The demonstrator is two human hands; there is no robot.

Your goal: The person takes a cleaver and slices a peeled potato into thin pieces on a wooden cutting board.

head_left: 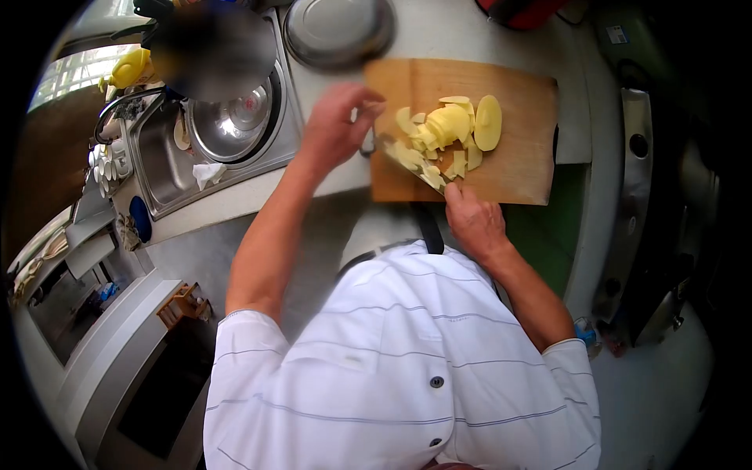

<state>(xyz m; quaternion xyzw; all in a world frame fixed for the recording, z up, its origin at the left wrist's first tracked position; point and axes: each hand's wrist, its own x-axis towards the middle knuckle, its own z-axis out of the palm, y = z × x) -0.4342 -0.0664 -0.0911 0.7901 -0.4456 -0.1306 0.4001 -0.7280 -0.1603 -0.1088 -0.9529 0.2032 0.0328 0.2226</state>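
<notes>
My right hand (474, 221) grips a kitchen knife (435, 186) by its handle at the front edge of the wooden cutting board (513, 176). The blade slants up and left, partly hidden by pale yellow potato pieces (406, 156) lying on or against it. Beside the board's left edge is my left hand (337, 125), slightly blurred, with its fingers bent and a gap between thumb and forefinger; nothing shows in it. Overlapping potato slices (448, 125) lie mid-board, smaller cut pieces around them. A larger oval potato slice (488, 123) rests to their right.
Left of the board is a steel sink (160, 145) with a metal bowl (231, 125) in it. A round metal lid or pan (338, 31) sits behind my left hand. A dark blurred round shape (211, 51) hangs over the sink. Something red (521, 12) stands at the back.
</notes>
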